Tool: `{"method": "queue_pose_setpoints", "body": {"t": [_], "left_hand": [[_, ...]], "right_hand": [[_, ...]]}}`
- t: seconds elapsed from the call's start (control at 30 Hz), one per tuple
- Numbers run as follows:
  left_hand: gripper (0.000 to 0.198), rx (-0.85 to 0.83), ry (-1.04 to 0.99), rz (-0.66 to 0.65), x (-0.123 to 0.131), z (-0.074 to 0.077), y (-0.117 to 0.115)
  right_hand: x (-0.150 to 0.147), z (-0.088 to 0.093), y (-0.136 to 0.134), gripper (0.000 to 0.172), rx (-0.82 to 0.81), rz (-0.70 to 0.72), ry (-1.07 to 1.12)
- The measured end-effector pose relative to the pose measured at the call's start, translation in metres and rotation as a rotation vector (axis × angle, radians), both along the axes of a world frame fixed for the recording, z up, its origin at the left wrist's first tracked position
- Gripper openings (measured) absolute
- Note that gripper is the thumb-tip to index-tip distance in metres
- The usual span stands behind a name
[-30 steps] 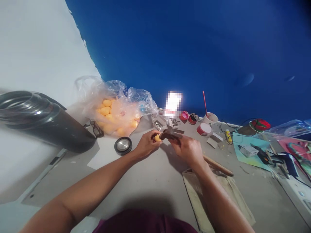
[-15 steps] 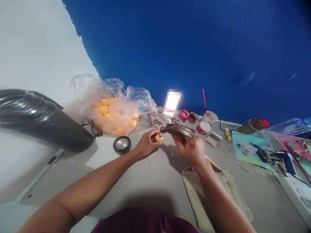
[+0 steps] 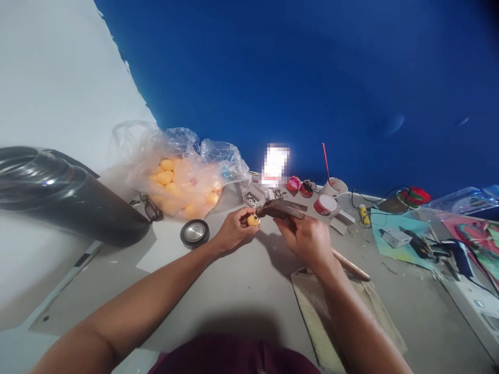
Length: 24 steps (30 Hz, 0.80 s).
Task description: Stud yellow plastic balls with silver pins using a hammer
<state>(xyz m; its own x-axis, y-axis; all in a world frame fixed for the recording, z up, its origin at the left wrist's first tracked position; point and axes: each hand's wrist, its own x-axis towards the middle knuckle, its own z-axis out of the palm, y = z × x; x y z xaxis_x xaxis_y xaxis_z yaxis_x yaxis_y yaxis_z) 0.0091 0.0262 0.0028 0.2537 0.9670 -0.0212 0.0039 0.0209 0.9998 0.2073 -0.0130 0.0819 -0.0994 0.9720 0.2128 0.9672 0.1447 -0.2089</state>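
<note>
My left hand [image 3: 236, 228] pinches a small yellow-orange ball-like piece [image 3: 253, 221] with shiny bits on its top. My right hand [image 3: 306, 239] is wrapped round a hammer [image 3: 283, 209] close to its dark metal head. The wooden handle sticks out behind the wrist, over a folded beige cloth [image 3: 319, 298]. The hammer's striking end is at the top of the yellow piece, near the left fingertips; whether it touches cannot be made out. Beyond the hands sits a small open box of shiny metal bits [image 3: 251, 199].
A clear plastic bag of yellow pieces [image 3: 167, 179] stands at the back left, beside a dark bottle [image 3: 97, 202] and a round black-and-silver lid [image 3: 195, 233]. Paint pots [image 3: 307, 188], a white cup with a red brush [image 3: 335, 187] and a power strip [image 3: 477, 311] lie rightward.
The hammer's head has come onto the top of the yellow piece, and its handle has swung slightly outward to the right. My left hand keeps hold of the piece.
</note>
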Motion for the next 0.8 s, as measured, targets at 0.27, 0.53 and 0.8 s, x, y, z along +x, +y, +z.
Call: {"method": "queue_pose_setpoints", "body": {"t": [0.27,0.53,0.8], "left_hand": [[0.040,-0.018,0.015,-0.045,0.0016,0.0006,-0.0010],[0.034,-0.006,0.075,-0.074,0.0028,0.0027,-0.0033],[0.034,0.036,0.108,-0.029,0.0031,-0.0040,-0.0018]], "right_hand": [[-0.0017,0.0026,-0.0018,0.035,-0.019,0.020,0.018],[-0.0012,0.0023,-0.0014,0.035,-0.052,0.011,-0.014],[0.0008,0.0044,0.0007,0.037,-0.114,-0.005,-0.024]]}}
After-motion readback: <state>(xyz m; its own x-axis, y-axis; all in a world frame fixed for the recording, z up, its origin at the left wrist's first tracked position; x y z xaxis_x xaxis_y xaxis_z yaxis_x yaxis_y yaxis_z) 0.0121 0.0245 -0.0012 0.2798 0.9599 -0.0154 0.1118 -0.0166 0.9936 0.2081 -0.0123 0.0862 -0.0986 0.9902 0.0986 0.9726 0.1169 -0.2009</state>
